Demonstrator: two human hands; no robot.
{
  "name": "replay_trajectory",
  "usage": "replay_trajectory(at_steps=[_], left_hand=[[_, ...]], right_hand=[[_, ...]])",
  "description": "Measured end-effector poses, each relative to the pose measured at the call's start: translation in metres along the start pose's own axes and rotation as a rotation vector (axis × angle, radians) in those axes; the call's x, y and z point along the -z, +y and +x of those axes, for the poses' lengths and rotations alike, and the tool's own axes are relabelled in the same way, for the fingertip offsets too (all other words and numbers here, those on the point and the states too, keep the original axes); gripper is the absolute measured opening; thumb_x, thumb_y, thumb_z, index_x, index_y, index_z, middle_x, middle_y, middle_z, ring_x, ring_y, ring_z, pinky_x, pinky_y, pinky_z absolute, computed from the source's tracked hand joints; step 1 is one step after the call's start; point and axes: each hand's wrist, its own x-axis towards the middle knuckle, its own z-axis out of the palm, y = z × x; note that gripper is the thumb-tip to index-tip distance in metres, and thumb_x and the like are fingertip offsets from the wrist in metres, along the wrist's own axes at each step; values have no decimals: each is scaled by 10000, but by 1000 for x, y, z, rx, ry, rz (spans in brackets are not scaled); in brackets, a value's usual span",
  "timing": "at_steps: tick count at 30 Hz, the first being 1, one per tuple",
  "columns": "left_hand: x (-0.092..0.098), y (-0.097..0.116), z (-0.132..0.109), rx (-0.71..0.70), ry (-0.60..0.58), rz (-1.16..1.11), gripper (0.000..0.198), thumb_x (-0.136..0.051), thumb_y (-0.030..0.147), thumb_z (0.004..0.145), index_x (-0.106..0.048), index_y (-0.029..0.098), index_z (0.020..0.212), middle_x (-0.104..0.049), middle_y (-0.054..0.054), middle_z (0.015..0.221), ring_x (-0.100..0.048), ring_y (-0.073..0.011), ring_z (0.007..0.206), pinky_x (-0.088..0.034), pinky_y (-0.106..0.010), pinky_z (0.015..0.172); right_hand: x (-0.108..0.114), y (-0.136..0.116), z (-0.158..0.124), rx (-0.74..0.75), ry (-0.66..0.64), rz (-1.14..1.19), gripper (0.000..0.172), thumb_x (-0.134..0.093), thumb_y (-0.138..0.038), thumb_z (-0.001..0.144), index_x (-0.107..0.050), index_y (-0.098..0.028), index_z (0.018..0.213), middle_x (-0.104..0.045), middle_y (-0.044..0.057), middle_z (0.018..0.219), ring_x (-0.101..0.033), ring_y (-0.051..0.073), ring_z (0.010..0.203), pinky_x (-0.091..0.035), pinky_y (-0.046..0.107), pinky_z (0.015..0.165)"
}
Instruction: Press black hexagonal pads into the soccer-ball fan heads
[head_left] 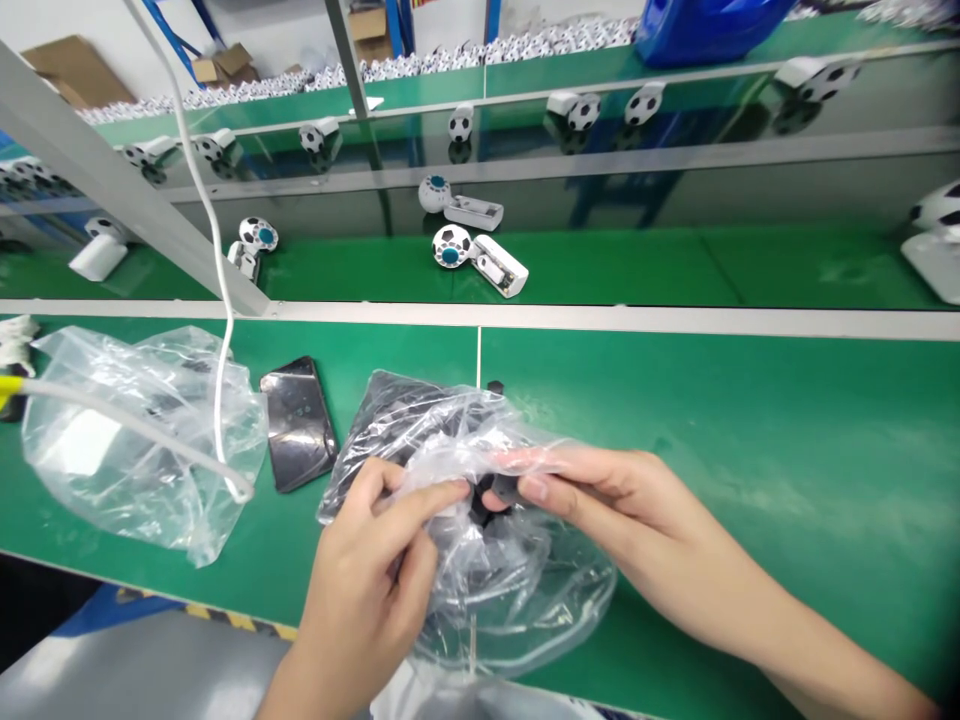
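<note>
A clear plastic bag lies crumpled on the green bench in front of me, with many dark pieces packed in its far left part. My left hand is closed on the bag's near left side, its index finger stretched to the opening. From the right, my right hand reaches into the bag's mouth and pinches a small black part between thumb and fingers. The part's exact shape is hidden by fingers and film. Another small black piece shows just beyond the bag.
Left of the bag lies a black phone, beside another clear bag crossed by a white cable. Behind the white rail, a soccer-ball-patterned device rests on the green belt. Several similar ones stand farther back, near a blue bin.
</note>
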Motion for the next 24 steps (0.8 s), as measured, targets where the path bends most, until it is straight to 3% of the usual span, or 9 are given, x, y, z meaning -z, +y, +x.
replay_trajectory(at_steps=[11,13,15,17,19,21,22,24], left_hand=[[-3,-1,-1,-32,40,7,534,-509,-35,996,-755,282,1349,-545,-20,1037,-585,-88,700,-450,-217,575],[-2,0,-3,-26,52,-16,524,-520,-21,1002,-771,286,1345,-571,-25,1028,-566,-84,670,-440,-216,555],[2,3,-4,32,98,-77,486,-542,17,1025,-805,319,1300,-622,-32,1043,-579,-91,684,-457,-215,557],[10,9,-3,153,176,-180,396,-600,92,1049,-834,349,1239,-660,-26,1025,-623,-111,729,-474,-205,546],[22,17,0,307,285,-319,272,-686,175,1043,-845,348,1179,-678,-10,993,-626,-108,684,-469,-187,484],[35,23,4,400,375,-504,205,-733,252,1030,-824,341,1191,-663,12,914,-570,-88,562,-471,-183,421],[41,25,6,392,397,-587,232,-736,316,1036,-792,361,1256,-676,12,912,-573,-93,538,-514,-202,430],[53,23,5,263,380,-619,481,-668,552,1058,-596,460,1524,-738,-19,989,-706,-177,645,-653,-314,553]], right_hand=[[4,2,12,-103,-88,345,222,-750,-425,1068,-882,-277,1168,-896,14,1021,-830,182,1051,-614,311,1053],[2,2,9,-55,-68,159,254,-705,-441,1094,-872,-287,1208,-892,25,1103,-826,211,1099,-625,363,1079],[1,-1,-1,65,-38,-220,293,-646,-383,1125,-824,-301,1344,-851,47,1298,-794,253,1220,-616,436,1133],[1,-6,-19,267,-21,-624,413,-586,-236,1128,-722,-317,1509,-758,53,1494,-731,284,1357,-580,488,1202],[5,-13,-39,487,-30,-845,548,-589,-166,1089,-632,-354,1602,-704,27,1571,-680,299,1433,-563,485,1237],[15,-17,-53,648,14,-893,644,-662,-182,1044,-581,-444,1627,-701,-34,1569,-656,298,1457,-566,449,1242],[20,-16,-56,682,95,-857,675,-695,-192,1022,-577,-492,1615,-703,-57,1557,-656,295,1452,-572,433,1236],[30,-7,-54,640,318,-652,675,-682,-189,1022,-581,-547,1585,-680,-66,1568,-649,294,1455,-576,441,1228]])
